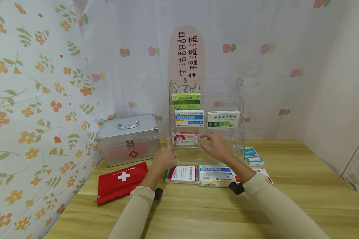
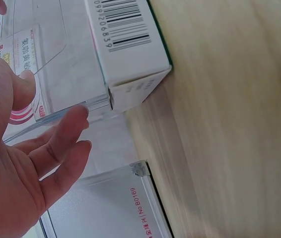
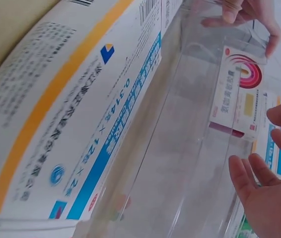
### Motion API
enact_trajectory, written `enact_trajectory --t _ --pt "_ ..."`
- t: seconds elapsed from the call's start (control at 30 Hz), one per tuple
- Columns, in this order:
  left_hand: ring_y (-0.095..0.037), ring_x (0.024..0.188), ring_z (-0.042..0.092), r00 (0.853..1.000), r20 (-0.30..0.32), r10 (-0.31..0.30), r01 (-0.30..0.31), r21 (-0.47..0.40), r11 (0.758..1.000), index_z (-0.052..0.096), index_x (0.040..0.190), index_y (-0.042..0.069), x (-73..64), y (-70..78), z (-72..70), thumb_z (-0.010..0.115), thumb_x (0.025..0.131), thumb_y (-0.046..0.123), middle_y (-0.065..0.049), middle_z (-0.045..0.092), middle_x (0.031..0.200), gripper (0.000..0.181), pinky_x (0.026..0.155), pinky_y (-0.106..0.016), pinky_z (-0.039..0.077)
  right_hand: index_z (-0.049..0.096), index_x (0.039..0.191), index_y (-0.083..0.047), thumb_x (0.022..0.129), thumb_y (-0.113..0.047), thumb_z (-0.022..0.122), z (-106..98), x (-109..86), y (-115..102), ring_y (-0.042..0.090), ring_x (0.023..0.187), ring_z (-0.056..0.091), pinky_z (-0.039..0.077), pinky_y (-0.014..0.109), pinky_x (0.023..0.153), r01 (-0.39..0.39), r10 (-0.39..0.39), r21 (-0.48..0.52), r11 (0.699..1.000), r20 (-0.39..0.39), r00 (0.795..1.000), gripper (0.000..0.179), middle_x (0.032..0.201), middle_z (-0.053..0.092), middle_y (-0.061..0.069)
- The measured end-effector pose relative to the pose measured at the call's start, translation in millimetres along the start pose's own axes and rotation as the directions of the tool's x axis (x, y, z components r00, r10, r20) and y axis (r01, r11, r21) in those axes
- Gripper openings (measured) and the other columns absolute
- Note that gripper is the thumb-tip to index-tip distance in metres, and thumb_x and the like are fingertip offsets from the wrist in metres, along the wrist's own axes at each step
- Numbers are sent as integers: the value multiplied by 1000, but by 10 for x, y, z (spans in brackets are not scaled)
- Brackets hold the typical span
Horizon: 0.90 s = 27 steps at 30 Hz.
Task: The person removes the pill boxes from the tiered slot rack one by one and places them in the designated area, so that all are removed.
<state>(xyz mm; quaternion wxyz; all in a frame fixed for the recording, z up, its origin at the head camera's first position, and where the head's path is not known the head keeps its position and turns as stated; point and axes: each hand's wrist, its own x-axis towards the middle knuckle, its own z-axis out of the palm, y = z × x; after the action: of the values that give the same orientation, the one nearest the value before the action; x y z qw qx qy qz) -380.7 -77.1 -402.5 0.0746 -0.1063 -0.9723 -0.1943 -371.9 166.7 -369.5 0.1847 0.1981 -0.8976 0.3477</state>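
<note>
A clear tiered rack stands at the back of the table. In its lowest visible tier, on the left side, sits a white medicine box with a red swirl. My left hand is at the box's left end, index finger extended upward beside it. At the right end is my right hand, its fingers spread and loosely bent toward the box. In the right wrist view, space shows between the right fingers and the swirl box. The left wrist view shows the left palm facing the rack, nothing gripped.
Higher tiers hold a green box, a blue-and-white box and a white-green box. Several boxes, including a blue-striped one, lie before the rack. A silver case and red pouch lie left.
</note>
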Motion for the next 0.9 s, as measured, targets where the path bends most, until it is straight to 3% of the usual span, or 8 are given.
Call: enact_trajectory --t 0.17,0.43,0.9 --pt "-22 58 56 1000 -4 8 -8 10 1000 1 153 26 -2 -11 22 66 93 28 -8 55 67 88 52 -37 46 66 123 -2 87 -14 73 76 78 -7 41 117 54 47 54 94 -1 0 29 1000 32 999 39 132 56 20" --pt "-23 57 56 1000 -11 11 -11 7 1000 2 154 25 8 -6 31 67 93 28 -9 55 67 89 50 -36 46 66 125 -5 87 -16 74 144 165 -52 39 122 51 43 55 99 -8 9 -13 1000 81 997 41 133 54 19" --pt "-23 57 56 1000 -12 8 -8 17 1000 2 153 25 17 -4 11 67 93 29 -10 54 68 89 50 -36 46 68 120 -4 87 -10 72 197 226 -36 35 112 57 52 46 89 -35 31 49 998 88 996 34 122 53 18"
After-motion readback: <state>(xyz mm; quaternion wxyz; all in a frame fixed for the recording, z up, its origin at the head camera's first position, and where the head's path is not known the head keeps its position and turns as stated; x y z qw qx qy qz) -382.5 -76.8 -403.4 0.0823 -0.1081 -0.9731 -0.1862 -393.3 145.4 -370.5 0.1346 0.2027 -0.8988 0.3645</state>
